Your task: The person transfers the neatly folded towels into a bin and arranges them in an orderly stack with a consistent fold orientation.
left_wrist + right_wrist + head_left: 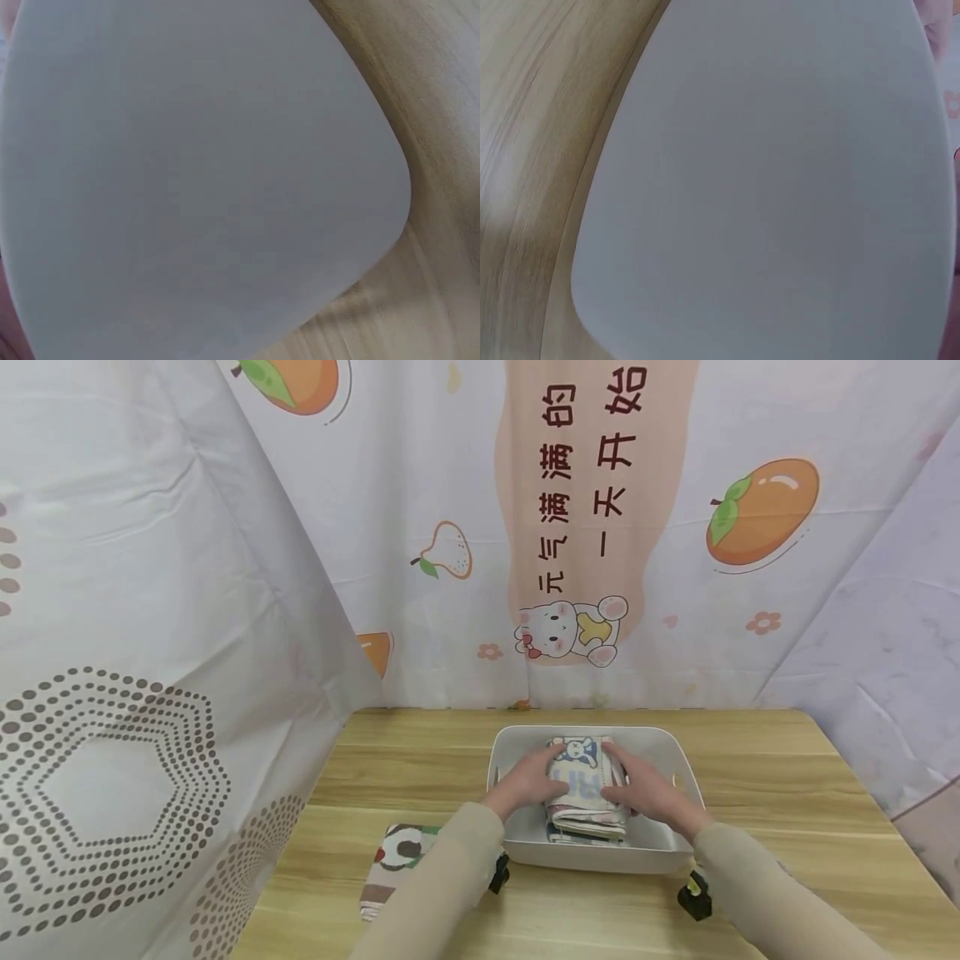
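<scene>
A stack of folded towels sits inside a white plastic basket (592, 858) in the head view. The top folded towel (581, 781) is cream with a blue bunny print and pale lettering. My left hand (527, 781) grips its left edge, fingers at the far corner and thumb nearer me. Opposite it, my right hand (648, 787) holds the right edge in the same spread. Below the top towel, the layered edges of more folded cloth (585, 835) show. Both wrist views are filled by the basket's outer wall (202, 180), which hides most of each hand.
Left of the basket, another folded towel (401, 852) with a brown, green and white pattern lies on the wooden table (405, 768), partly covered by the left sleeve. Printed curtains (442, 610) hang behind and on both sides of the table.
</scene>
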Demonstrator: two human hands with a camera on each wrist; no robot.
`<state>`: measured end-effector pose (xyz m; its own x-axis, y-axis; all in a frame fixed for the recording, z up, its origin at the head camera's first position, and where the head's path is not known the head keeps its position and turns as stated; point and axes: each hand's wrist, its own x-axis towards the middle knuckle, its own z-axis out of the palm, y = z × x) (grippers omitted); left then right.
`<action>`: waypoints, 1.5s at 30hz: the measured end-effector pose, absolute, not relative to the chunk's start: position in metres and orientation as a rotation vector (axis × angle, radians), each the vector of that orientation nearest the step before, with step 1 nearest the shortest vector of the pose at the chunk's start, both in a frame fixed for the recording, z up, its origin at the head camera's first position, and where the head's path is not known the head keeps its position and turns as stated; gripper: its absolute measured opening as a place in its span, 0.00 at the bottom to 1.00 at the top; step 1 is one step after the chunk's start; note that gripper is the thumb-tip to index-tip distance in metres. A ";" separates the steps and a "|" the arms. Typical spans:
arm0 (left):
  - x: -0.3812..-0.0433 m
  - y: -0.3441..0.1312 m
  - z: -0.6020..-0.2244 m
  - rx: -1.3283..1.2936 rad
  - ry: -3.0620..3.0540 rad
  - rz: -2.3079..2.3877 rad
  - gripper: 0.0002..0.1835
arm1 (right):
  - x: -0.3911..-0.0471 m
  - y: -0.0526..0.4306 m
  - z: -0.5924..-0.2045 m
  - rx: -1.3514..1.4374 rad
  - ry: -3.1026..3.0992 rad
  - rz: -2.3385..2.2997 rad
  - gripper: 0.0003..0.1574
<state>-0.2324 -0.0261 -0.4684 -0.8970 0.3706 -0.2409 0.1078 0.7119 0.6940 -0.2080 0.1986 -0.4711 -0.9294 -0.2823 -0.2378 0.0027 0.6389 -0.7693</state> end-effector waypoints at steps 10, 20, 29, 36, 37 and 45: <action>-0.229 -0.022 -0.468 0.357 2.592 0.876 0.37 | -0.207 0.204 -0.474 -0.292 2.590 -1.000 0.53; -0.228 -0.023 -0.474 0.306 2.593 0.821 0.37 | -0.208 0.204 -0.476 -0.250 2.568 -0.937 0.54; -0.227 -0.030 -0.476 0.326 2.512 0.915 0.38 | -0.205 0.205 -0.476 -0.181 2.517 -0.986 0.54; -0.227 -0.037 -0.476 0.339 2.455 1.010 0.39 | -0.203 0.206 -0.475 -0.159 2.494 -1.037 0.55; -0.227 -0.039 -0.475 0.336 2.447 1.027 0.38 | -0.203 0.207 -0.475 -0.156 2.491 -1.046 0.55; -0.223 -0.046 -0.469 0.342 2.444 1.087 0.37 | -0.201 0.209 -0.470 -0.183 2.489 -1.133 0.54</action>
<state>-0.2234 -0.0460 -0.4686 -0.8722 0.3921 -0.2926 0.0452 0.6601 0.7498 -0.2008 0.2091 -0.4696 -0.9121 -0.2776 -0.3017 0.0452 0.6635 -0.7468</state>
